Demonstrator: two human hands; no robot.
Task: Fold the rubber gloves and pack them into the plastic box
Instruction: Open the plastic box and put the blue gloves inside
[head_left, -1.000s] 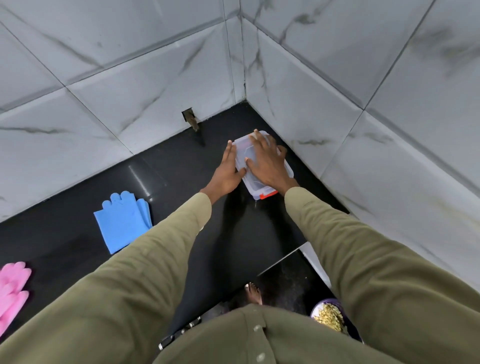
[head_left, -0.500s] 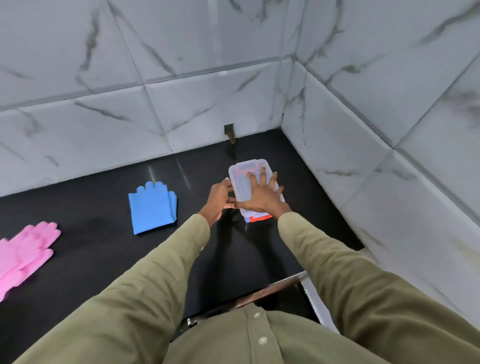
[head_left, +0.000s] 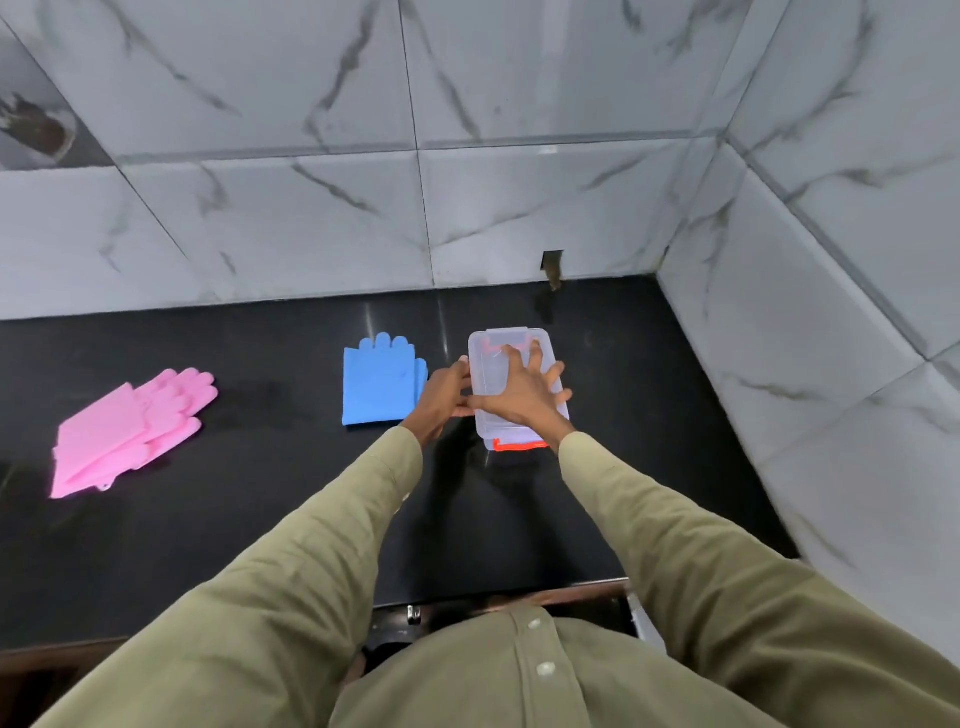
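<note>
A clear plastic box with its lid on and orange clips stands on the black counter. My right hand lies flat on the lid with fingers spread. Against the box's left side, my left hand grips the edge. A folded pair of blue rubber gloves lies just left of my left hand. A pair of pink rubber gloves lies unfolded at the far left of the counter.
White marble-tiled walls close off the back and the right side, forming a corner. A small dark notch sits at the base of the back wall. The counter's front edge runs just before my body.
The view has swung left and up, bringing the pink gloves fully into sight. Both hands stay on the box; my left hand has curled from flat beside it to gripping its left edge.
</note>
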